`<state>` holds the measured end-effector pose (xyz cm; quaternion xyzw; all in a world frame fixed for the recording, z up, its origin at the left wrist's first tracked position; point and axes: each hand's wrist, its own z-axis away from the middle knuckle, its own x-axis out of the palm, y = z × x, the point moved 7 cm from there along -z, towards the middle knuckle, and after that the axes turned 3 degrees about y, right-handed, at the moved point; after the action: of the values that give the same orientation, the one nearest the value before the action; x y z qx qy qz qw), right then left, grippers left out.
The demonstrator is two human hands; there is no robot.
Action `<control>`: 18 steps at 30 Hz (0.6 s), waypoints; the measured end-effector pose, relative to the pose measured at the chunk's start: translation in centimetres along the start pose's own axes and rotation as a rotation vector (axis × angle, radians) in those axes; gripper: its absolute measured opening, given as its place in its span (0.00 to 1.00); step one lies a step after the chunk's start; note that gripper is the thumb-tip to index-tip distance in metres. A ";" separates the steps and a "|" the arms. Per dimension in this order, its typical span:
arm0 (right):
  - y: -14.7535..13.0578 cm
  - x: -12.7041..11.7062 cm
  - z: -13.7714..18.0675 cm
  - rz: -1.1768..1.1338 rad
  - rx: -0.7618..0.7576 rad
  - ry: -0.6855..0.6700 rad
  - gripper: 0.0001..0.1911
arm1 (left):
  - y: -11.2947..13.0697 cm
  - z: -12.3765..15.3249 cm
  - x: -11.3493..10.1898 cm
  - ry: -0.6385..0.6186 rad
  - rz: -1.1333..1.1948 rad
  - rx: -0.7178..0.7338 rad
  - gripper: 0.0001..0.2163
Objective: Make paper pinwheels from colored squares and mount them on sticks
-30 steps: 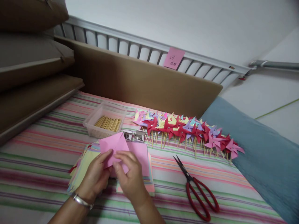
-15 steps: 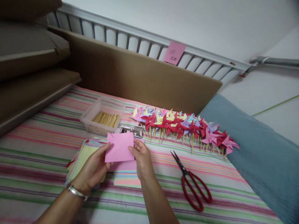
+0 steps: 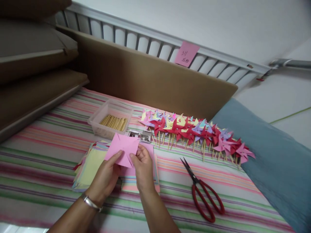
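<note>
A person's two bare hands grip a pink paper square (image 3: pixel 122 147) above a striped tablecloth (image 3: pixel 34 155), over the near part of the scene and left of center. The left hand (image 3: pixel 107 176), a silver bracelet (image 3: pixel 91 203) at its wrist, pinches the near left part, thumb on top; the right hand (image 3: pixel 143 166) grasps the near right edge between thumb and fingers. The sheet faces up toward the viewer, its far edge slanting slightly nearer toward the right. With sides that look about equal, it shows no clear long axis. Slits run from its corners toward the middle.

Just beyond the hands, a clear plastic tub (image 3: pixel 96 128) holds short golden sticks (image 3: pixel 113 123), lying side by side and pointing roughly near to far. To its right, small open boxes (image 3: pixel 147 141) contain shiny metal pieces, too small to identify. Pale yellow sheets (image 3: pixel 91 165) top a pile at left, beside a second stack with a pink sheet (image 3: pixel 150 155) uppermost, partly hidden by the hands. Paper pinwheels (image 3: pixel 187 129) on sticks line the far right, while red-handled scissors (image 3: pixel 196 182) lie nearer, blades pointing far and left.
</note>
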<state>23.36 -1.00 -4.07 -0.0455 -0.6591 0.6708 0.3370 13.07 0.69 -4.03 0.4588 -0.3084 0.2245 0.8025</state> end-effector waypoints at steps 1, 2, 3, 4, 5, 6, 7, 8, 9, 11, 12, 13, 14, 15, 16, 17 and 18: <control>0.0 0.0 0.0 0.004 0.000 -0.003 0.21 | 0.1 0.0 0.0 -0.003 0.019 -0.005 0.11; -0.1 0.0 0.0 0.008 -0.006 -0.002 0.20 | 0.2 0.0 0.1 -0.008 0.041 -0.011 0.10; -0.2 -0.1 -0.1 0.011 -0.015 0.004 0.20 | 0.3 0.0 0.1 -0.011 0.068 -0.018 0.08; -0.3 -0.3 -0.2 0.015 -0.022 0.010 0.20 | 0.4 0.0 0.0 -0.011 0.097 -0.024 0.07; -0.5 -0.5 -0.3 0.019 -0.027 0.016 0.20 | 0.7 0.0 -0.1 -0.007 0.127 -0.023 0.07; -0.7 -0.7 -0.5 0.025 -0.033 0.019 0.20 | 1.0 -0.1 -0.3 -0.002 0.152 -0.018 0.07; -0.9 -0.8 -0.6 0.032 -0.039 0.017 0.20 | 1.4 -0.2 -0.4 -0.001 0.171 -0.012 0.08; -1.0 -1.0 -0.7 0.041 -0.041 0.011 0.20 | 1.8 -0.3 -0.5 -0.009 0.180 -0.012 0.08; -1.2 -1.1 -0.9 0.051 -0.041 0.001 0.20 | 2.2 -0.3 -0.5 -0.027 0.176 -0.021 0.09; -1.4 -1.4 -1.1 0.077 -0.042 -0.020 0.20 | 2.7 -0.5 -0.4 -0.072 0.135 -0.059 0.10; -1.5 -1.5 -1.2 0.091 -0.041 -0.027 0.20 | 2.9 -0.6 -0.4 -0.090 0.105 -0.078 0.11; -1.6 -1.7 -1.3 0.105 -0.040 -0.033 0.20 | 3.0 -0.6 -0.4 -0.102 0.073 -0.090 0.11; -1.6 -1.8 -1.4 0.119 -0.040 -0.037 0.20 | 3.0 -0.7 -0.5 -0.109 0.040 -0.096 0.10; -1.7 -1.9 -1.5 0.132 -0.042 -0.039 0.21 | 3.0 -0.7 -0.6 -0.111 0.011 -0.095 0.09; -1.7 -2.0 -1.6 0.145 -0.043 -0.042 0.21 | 3.0 -0.7 -0.7 -0.109 -0.018 -0.089 0.08; -1.7 -2.0 -1.6 0.158 -0.045 -0.045 0.21 | 2.9 -0.8 -0.8 -0.111 -0.050 -0.085 0.07; -1.7 -2.0 -1.6 0.169 -0.048 -0.048 0.21 | 2.8 -0.8 -0.8 -0.119 -0.085 -0.086 0.06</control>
<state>26.42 -0.80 -3.49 -0.0930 -0.6768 0.6817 0.2620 10.98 2.62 -3.21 0.4492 -0.3452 0.1491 0.8104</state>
